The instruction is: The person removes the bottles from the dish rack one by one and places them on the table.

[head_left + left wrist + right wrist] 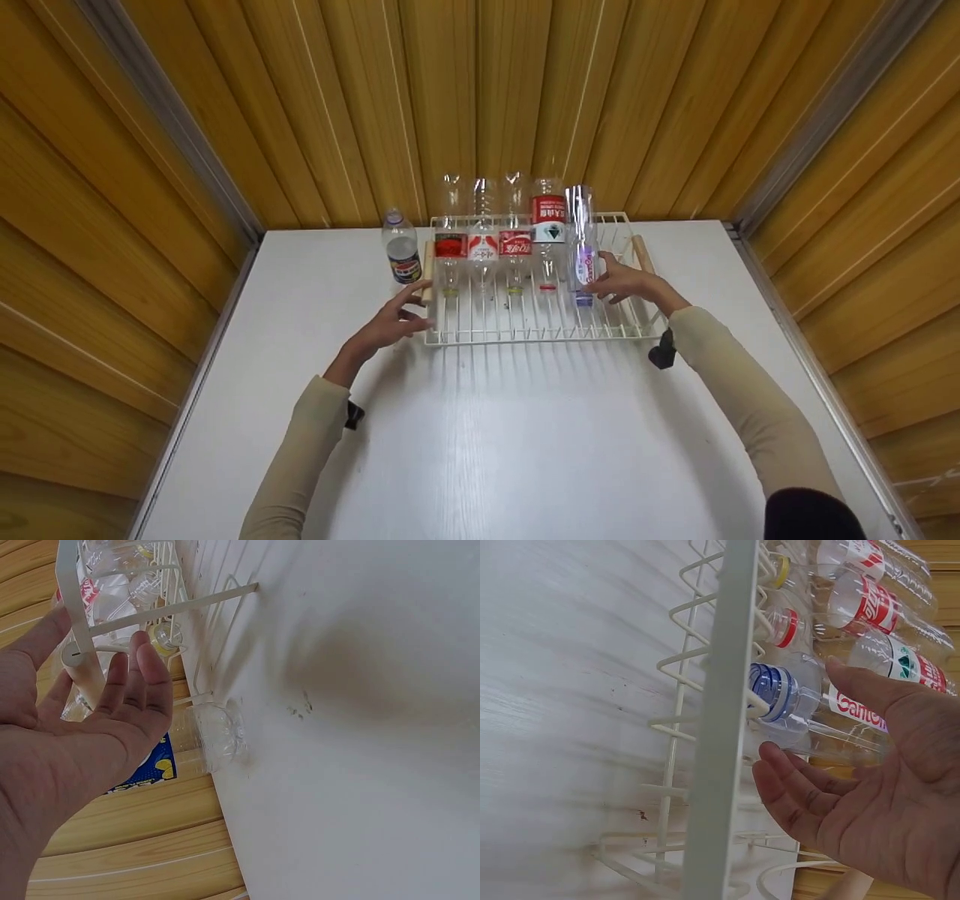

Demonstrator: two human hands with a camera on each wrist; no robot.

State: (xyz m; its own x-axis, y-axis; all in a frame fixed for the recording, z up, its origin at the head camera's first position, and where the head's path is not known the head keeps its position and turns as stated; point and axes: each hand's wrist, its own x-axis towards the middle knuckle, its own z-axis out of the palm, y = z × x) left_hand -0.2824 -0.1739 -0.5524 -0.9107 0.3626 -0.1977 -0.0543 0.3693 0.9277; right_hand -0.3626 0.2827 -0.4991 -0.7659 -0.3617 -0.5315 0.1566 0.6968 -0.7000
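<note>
Five clear plastic bottles stand cap-down in a white wire rack (495, 337). At the right end is the bottle with the blue cap (776, 694) and a white and purple label (584, 262). My right hand (634, 283) is beside it, thumb and fingers loosely apart around its lower part; whether they touch it, I cannot tell. My left hand (386, 326) is at the rack's left wooden handle (86, 675), its fingers loosely bent about the handle without a firm grip. A bottle with a dark blue label (405, 266) stands upright on the table, left of the rack.
The rack stands near the back of the white table (465, 435), close to the yellow wood-panelled wall (375, 112). A second wooden handle (643, 253) is on the rack's right side. Further panelled walls rise at left and right.
</note>
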